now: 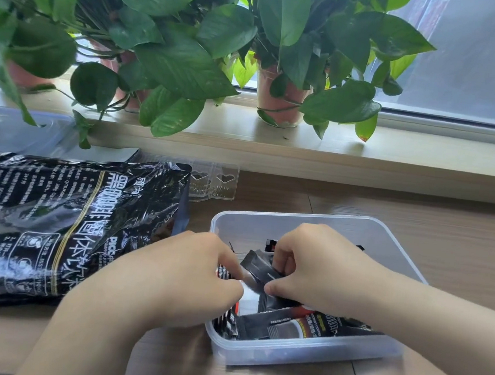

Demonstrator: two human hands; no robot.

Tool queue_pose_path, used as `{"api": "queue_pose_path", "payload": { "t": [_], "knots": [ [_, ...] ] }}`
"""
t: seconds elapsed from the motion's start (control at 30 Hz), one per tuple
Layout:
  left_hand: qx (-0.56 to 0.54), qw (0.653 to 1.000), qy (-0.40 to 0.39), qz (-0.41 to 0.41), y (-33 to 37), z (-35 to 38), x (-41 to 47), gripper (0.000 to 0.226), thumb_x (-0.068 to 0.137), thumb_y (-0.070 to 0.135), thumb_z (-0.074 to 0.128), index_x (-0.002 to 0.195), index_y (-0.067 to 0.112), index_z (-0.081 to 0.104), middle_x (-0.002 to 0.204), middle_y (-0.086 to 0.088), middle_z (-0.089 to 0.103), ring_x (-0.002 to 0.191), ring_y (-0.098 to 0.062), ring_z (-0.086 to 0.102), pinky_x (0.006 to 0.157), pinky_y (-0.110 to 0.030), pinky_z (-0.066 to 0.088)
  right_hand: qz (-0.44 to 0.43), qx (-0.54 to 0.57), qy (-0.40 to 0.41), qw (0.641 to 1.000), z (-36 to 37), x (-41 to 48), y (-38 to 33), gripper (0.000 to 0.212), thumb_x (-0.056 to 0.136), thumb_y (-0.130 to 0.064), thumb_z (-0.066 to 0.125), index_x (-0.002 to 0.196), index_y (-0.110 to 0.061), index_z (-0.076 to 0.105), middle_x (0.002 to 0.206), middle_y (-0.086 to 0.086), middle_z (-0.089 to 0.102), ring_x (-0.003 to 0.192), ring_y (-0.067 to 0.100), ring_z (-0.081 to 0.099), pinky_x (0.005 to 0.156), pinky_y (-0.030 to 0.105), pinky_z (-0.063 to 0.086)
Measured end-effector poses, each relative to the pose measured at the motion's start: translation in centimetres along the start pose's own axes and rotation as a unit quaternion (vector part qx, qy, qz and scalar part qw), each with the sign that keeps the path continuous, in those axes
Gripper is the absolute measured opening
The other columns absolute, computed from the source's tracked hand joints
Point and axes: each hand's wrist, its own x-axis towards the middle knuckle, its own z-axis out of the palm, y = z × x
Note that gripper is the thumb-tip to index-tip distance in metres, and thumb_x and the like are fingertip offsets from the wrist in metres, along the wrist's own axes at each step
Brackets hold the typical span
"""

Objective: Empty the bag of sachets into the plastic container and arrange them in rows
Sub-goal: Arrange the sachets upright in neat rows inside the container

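On the wooden table (415,249), a black bag (55,223) lies left of the plastic container (297,218). Inside it, the left hand (189,275) grips the upright row of sachets (224,272) with curled fingers, and the right hand (317,263) pinches one sachet (259,271). It would sit best slid in edge-first, snug against that row.

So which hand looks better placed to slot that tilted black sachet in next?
Probably the right hand: its thumb and fingers already pinch the tilted black sachet over the plastic container. The left hand is down by the upright sachets along the container's left wall.
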Motion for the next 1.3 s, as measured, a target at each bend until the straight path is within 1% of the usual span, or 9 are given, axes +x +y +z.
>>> {"api": "queue_pose_path", "payload": {
  "t": [0.23, 0.33, 0.43, 0.57, 0.67, 0.73, 0.83, 1.1, 1.3],
  "knots": [
    [0.006, 1.0, 0.003, 0.004, -0.1, 0.1, 0.1, 0.054, 0.062, 0.049, 0.041, 0.11, 0.058, 0.065, 0.133, 0.012, 0.065, 0.117, -0.005, 0.061, 0.098, -0.028, 0.052, 0.043, 0.242, 0.044, 0.968, -1.9, -0.5, 0.5, 0.025, 0.075, -0.038, 0.085, 0.064, -0.021, 0.072, 0.051, 0.001, 0.062, 0.04, 0.006, 0.044, 0.04, 0.015, 0.036],
    [0.011, 1.0, 0.002, 0.005, 0.0, 0.0, 0.1, 0.053, 0.063, 0.049, 0.041, 0.109, 0.056, 0.066, 0.122, 0.016, 0.069, 0.105, -0.005, 0.064, 0.094, -0.027, 0.054, 0.046, 0.243, 0.087, 0.965, -2.7, -0.6, 0.4, 0.038, 0.079, -0.043, 0.081, 0.073, -0.006, 0.072, 0.055, 0.008, 0.065, 0.045, 0.011, 0.052, 0.049, 0.024, 0.047],
    [0.005, 1.0, 0.0, 0.001, 0.1, 0.0, 0.0, 0.053, 0.063, 0.048, 0.041, 0.109, 0.054, 0.067, 0.13, 0.01, 0.066, 0.115, -0.005, 0.063, 0.097, -0.028, 0.053, 0.062, 0.261, 0.104, 0.958, -4.1, -0.5, 0.0, 0.042, 0.083, -0.044, 0.077, 0.067, -0.004, 0.072, 0.054, 0.005, 0.072, 0.045, 0.009, 0.066, 0.052, 0.028, 0.056],
    [0.004, 1.0, 0.002, 0.008, 0.1, 0.0, 0.1, 0.053, 0.062, 0.046, 0.042, 0.108, 0.055, 0.067, 0.131, 0.006, 0.067, 0.122, -0.005, 0.06, 0.098, -0.029, 0.053, 0.083, 0.265, -0.045, 0.96, -3.8, -0.1, -1.1, 0.038, 0.088, -0.03, 0.075, 0.06, -0.003, 0.07, 0.049, 0.002, 0.069, 0.037, 0.01, 0.063, 0.04, 0.015, 0.047],
    [0.004, 1.0, -0.013, 0.016, -0.1, -0.1, 0.1, 0.044, 0.063, 0.046, 0.045, 0.101, 0.058, 0.066, 0.101, 0.0, 0.075, 0.095, -0.003, 0.069, 0.086, -0.031, 0.058, 0.11, 0.232, -0.129, 0.958, -2.0, 0.6, -2.0, 0.037, 0.089, -0.031, 0.073, 0.059, -0.009, 0.067, 0.046, -0.002, 0.068, 0.036, 0.008, 0.062, 0.041, 0.012, 0.045],
    [0.008, 1.0, -0.026, 0.015, -0.2, -0.2, 0.1, 0.038, 0.062, 0.048, 0.045, 0.093, 0.059, 0.064, 0.074, 0.002, 0.064, 0.072, -0.004, 0.066, 0.077, -0.032, 0.06, 0.113, 0.227, -0.147, 0.956, -1.2, 1.0, -2.3, 0.038, 0.09, -0.035, 0.072, 0.06, -0.011, 0.067, 0.047, -0.004, 0.068, 0.037, 0.006, 0.062, 0.042, 0.011, 0.045],
    [0.019, 0.999, -0.031, 0.025, -0.2, -0.3, 0.2, 0.047, 0.063, 0.05, 0.044, 0.105, 0.055, 0.064, 0.072, 0.005, 0.07, 0.064, -0.006, 0.065, 0.067, -0.03, 0.059, 0.101, 0.238, -0.168, 0.951, -0.6, 1.2, -2.4, 0.034, 0.089, -0.038, 0.072, 0.068, -0.01, 0.072, 0.057, -0.005, 0.073, 0.044, 0.004, 0.066, 0.055, 0.016, 0.051],
    [0.049, 0.998, -0.014, 0.036, -0.5, -0.1, 0.6, 0.06, 0.062, 0.056, 0.045, 0.12, 0.044, 0.055, 0.108, 0.012, 0.065, 0.099, -0.008, 0.061, 0.089, -0.032, 0.053, 0.101, 0.282, -0.141, 0.944, 0.5, 0.8, -1.7, 0.015, 0.084, -0.029, 0.078, 0.087, -0.015, 0.077, 0.069, -0.004, 0.078, 0.056, 0.003, 0.073, 0.058, 0.016, 0.05],
    [0.04, 0.998, -0.018, 0.053, -0.6, -0.3, 0.4, 0.037, 0.078, 0.049, 0.052, 0.114, 0.055, 0.049, 0.073, 0.014, 0.052, 0.064, 0.005, 0.049, 0.059, -0.022, 0.038, 0.089, 0.301, -0.159, 0.936, 0.4, 0.8, -1.4, 0.008, 0.084, -0.024, 0.079, 0.091, -0.019, 0.078, 0.072, 0.001, 0.079, 0.058, 0.005, 0.072, 0.061, 0.017, 0.049]
  ]
}}
